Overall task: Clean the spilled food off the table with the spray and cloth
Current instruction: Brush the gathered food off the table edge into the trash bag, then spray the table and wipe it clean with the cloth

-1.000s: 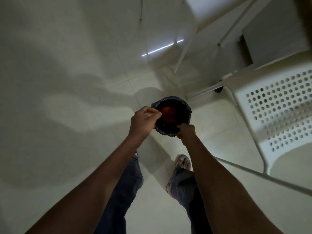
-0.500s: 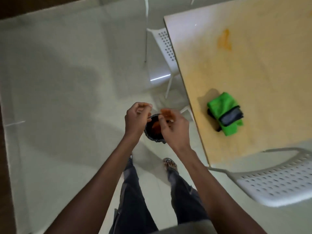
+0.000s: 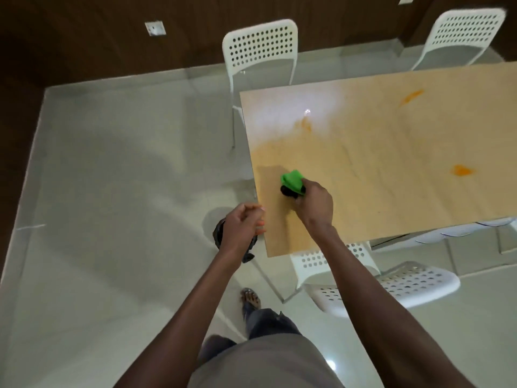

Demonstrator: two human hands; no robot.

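Observation:
A green cloth (image 3: 291,180) with a dark part under it lies near the left end of the light wooden table (image 3: 391,197). My right hand (image 3: 314,204) grips the cloth from its near side. Orange food stains mark the tabletop: one blot at the right (image 3: 461,170), a streak at the far right (image 3: 411,96), a small smear near the glare (image 3: 306,125). My left hand (image 3: 243,226) hangs with curled fingers just off the table's left edge, above a black-lined bin (image 3: 218,233). No spray bottle is in view.
White perforated chairs stand at the table's far left (image 3: 260,49), far right (image 3: 461,35) and near side (image 3: 397,284). The floor to the left is pale tile. My legs and one sandalled foot (image 3: 250,296) are below.
My view lifted from the bin to the table. My right hand left the bin and took hold of the green cloth. My left hand stayed over the bin.

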